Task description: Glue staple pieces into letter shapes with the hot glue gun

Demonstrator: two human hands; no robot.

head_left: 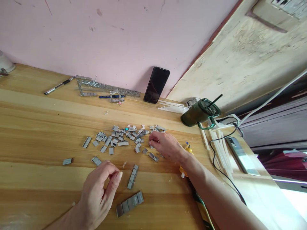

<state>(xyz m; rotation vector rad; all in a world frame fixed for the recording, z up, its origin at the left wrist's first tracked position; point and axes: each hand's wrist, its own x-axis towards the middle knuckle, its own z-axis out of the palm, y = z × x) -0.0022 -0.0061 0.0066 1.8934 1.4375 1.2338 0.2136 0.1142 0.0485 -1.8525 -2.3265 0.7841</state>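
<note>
At 7 o'clock, left hand is pinched narrow; at 5 o'clock, right hand, beside gray metal links: grip I cannot tell.

There are two hands, two phones, one mug, dozens of pieces.

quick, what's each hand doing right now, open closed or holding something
Left hand: closed in a pinch; whether it holds anything cannot be told.
Right hand: fingers curled beside the grey pieces; grip cannot be told.
</note>
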